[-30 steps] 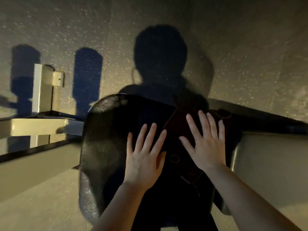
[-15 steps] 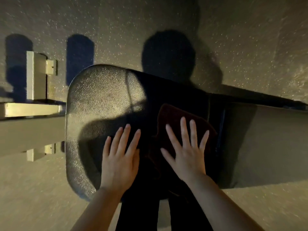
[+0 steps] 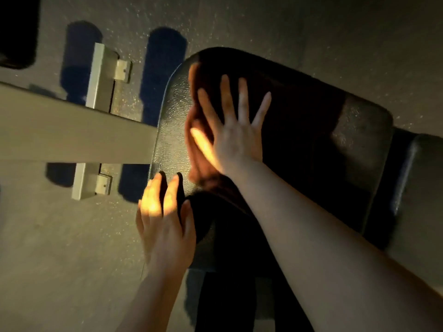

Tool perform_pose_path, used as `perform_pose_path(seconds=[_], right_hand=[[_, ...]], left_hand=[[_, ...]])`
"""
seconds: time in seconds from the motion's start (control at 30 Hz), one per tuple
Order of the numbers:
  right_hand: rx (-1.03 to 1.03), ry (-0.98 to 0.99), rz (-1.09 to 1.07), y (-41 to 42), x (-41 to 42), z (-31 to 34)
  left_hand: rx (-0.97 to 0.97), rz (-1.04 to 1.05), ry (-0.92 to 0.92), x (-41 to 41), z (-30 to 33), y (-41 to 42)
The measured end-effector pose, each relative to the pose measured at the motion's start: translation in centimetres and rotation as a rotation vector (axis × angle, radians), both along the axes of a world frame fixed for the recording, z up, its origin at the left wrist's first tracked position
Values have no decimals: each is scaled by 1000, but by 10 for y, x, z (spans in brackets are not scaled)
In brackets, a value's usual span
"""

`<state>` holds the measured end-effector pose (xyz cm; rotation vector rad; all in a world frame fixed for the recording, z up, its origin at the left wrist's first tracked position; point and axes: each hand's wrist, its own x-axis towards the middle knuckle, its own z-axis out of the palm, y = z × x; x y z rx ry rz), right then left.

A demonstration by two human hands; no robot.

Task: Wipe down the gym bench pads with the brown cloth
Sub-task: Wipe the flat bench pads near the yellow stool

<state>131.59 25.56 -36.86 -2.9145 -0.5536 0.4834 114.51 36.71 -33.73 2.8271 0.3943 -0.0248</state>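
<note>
I am looking down at a dark, speckled rubber-like floor point(image 3: 275, 22) whose flecks glint under a warm, low light coming from one side. A pale beige metal beam point(image 3: 72, 137) runs in from the left edge, and a short cream-coloured square-tube cross foot point(image 3: 100, 77) with small bolted end plates lies across it on the floor, casting rounded, deep blue-black shadows point(image 3: 165, 68) beside it. The upper left corner is taken by a black shape point(image 3: 16, 29) I cannot make out, and much of the lower middle sits in heavy shadow.
</note>
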Motion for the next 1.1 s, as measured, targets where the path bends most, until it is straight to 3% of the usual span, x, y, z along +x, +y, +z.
perform_pose_path(seconds=[0.13, 0.23, 0.4, 0.5, 0.67, 0.77, 0.87, 1.0, 1.1], right_hand=[[124, -31, 98, 27, -63, 0], [75, 0, 276, 20, -112, 0], [46, -37, 501, -17, -98, -6], [65, -61, 290, -42, -72, -12], [-48, 57, -137, -111, -54, -8], [-104, 90, -362, -138, -68, -4], [-69, 105, -569, -131, -120, -5], [-126, 160, -520, -116, -198, -2], [-119, 138, -406, -127, -198, -5]], left_hand=[[-38, -19, -51, -25, 2, 16], [-154, 28, -2, -29, 8, 17], [-222, 63, 110, -25, 24, 11], [-204, -42, 147, -21, 21, 14], [-154, -179, 466, -26, 10, 17], [-20, -192, 705, -16, 22, 13], [-7, -165, 748, -7, 34, 5], [-62, -135, 747, -5, 37, 1], [-67, -118, 652, -8, 29, 3]])
